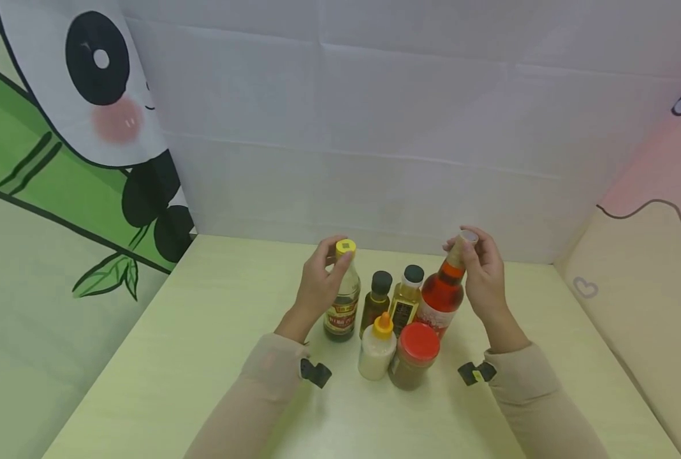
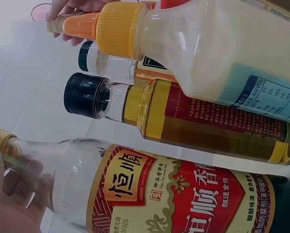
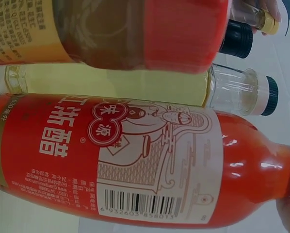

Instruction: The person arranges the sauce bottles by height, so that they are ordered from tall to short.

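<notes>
My left hand [image 1: 319,280] holds the neck of a vinegar bottle [image 1: 342,313] just below its yellow cap. The bottle is clear glass with dark liquid low inside and a red and cream label [image 2: 174,194]. On the other side of the group, my right hand [image 1: 486,274] grips the neck of a tall red vinegar bottle [image 1: 442,294], whose top leans rightward in the head view. Its label [image 3: 157,165] carries a drawing and a barcode. Between the two stand a dark-capped oil bottle [image 1: 377,303] and a paler oil bottle [image 1: 405,302] with a green-and-white cap.
In front of the oil bottles stand a white squeeze bottle [image 1: 377,354] with an orange nozzle and a brown jar [image 1: 410,373] with a red lid. The pale table [image 1: 203,357] meets a white wall sheet [image 1: 375,127] behind, with printed side panels left and right.
</notes>
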`<state>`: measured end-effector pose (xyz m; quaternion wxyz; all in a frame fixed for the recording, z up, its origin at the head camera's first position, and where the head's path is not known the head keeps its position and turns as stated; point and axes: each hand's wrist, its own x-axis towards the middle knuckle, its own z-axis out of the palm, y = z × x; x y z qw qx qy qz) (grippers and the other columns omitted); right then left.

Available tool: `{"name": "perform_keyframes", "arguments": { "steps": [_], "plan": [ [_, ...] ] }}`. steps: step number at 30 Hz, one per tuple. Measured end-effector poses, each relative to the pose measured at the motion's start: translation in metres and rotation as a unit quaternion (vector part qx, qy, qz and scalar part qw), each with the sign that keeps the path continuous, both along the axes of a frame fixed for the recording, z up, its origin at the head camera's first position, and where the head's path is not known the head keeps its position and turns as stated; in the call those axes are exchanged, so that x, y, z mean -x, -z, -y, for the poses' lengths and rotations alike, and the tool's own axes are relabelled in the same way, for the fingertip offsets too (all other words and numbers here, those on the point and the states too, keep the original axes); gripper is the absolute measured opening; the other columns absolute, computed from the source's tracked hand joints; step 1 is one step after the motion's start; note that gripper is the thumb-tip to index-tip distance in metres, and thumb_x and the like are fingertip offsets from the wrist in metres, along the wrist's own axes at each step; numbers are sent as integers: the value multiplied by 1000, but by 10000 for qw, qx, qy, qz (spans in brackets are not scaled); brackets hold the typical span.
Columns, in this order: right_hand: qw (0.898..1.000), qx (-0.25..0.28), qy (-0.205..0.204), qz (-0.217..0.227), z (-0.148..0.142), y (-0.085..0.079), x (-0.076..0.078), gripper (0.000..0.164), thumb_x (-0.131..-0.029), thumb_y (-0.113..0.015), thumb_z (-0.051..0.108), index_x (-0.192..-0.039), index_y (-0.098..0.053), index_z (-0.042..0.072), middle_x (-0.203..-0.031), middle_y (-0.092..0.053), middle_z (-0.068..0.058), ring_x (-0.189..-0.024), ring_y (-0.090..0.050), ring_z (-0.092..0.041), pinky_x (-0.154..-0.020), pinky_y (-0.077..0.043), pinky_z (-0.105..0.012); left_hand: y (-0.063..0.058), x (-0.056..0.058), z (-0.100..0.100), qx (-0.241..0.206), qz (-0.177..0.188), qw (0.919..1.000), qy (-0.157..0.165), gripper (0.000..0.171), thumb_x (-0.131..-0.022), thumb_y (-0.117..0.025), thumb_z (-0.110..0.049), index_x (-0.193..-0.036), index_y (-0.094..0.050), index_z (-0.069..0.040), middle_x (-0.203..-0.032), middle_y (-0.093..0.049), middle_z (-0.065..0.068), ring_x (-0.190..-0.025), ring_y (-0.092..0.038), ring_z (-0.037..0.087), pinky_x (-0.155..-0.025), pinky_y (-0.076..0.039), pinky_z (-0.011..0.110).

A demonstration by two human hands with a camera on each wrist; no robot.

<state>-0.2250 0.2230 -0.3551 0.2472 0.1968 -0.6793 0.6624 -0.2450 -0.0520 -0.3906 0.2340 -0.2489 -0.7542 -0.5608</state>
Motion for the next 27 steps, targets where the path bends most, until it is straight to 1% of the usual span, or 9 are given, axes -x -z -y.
{"name": "perform_keyframes", "arguments": {
  "steps": [3, 6, 9, 11, 13, 18, 22, 27],
  "plan": [
    [10000, 8, 85, 25, 1, -1, 0, 25, -104, -47, 13, -127, -52, 3, -99, -62, -2, -93, -61, -14, -91, -47, -23, -2, 0, 1, -15, 52, 10000, -4, 36, -100, -53, -22, -126, -52, 2, -109, -63, 13, -99, -61, 26, -87, -52, 38],
    [9999, 35, 152, 61, 2, -2, 0, 23, -104, -47, 13, -125, -54, 5, -99, -62, -1, -93, -61, -13, -91, -47, -22, -4, -1, 1, -16, 121, 9999, 24, 35, -100, -53, -23, -127, -52, 1, -110, -62, 14, -99, -61, 27, -86, -52, 39],
    [9998, 170, 59, 126, 3, -4, 0, 20, -103, -48, 12, -122, -57, 9, -99, -61, -2, -93, -61, -13, -91, -47, -23, -5, -3, 1, -25, 174, 9998, 7, 35, -100, -53, -22, -127, -52, 0, -111, -62, 14, -99, -62, 27, -85, -53, 40],
    [9995, 270, -2, 182, 3, -5, 0, 19, -103, -49, 12, -120, -58, 10, -98, -61, -2, -92, -62, -14, -91, -48, -23, -6, -4, 1, -62, 195, 9998, -19, 34, -100, -54, -21, -126, -53, 0, -110, -63, 14, -98, -62, 28, -84, -53, 41],
    [9993, 309, 18, 226, 4, -7, 2, 18, -103, -49, 12, -118, -59, 11, -97, -62, -2, -91, -62, -14, -90, -48, -23, -7, -6, 1, -92, 209, 9997, -30, 33, -99, -54, -19, -126, -53, 0, -110, -63, 14, -98, -62, 29, -84, -53, 43],
    [9989, 326, 89, 324, 4, -10, 6, 17, -102, -49, 10, -116, -60, 12, -95, -63, -3, -89, -64, -13, -89, -49, -23, -9, -8, 1, -114, 258, 9996, -43, 32, -99, -55, -18, -125, -53, 0, -110, -63, 14, -98, -62, 30, -82, -54, 45],
    [9986, 341, 92, 396, 6, -13, 9, 17, -102, -50, 10, -115, -61, 12, -94, -63, -4, -88, -64, -14, -88, -49, -23, -9, -8, 1, -57, 276, 9996, -93, 32, -99, -56, -20, -124, -53, 0, -110, -63, 13, -98, -62, 28, -84, -53, 44],
    [9989, 210, 100, 398, 7, -20, 15, 16, -102, -52, 12, -114, -62, 12, -93, -63, -3, -87, -64, -14, -87, -50, -23, -8, -7, 2, -30, 293, 9995, -136, 33, -99, -56, -21, -125, -54, -1, -109, -63, 13, -99, -61, 26, -86, -52, 42]
  ]
}}
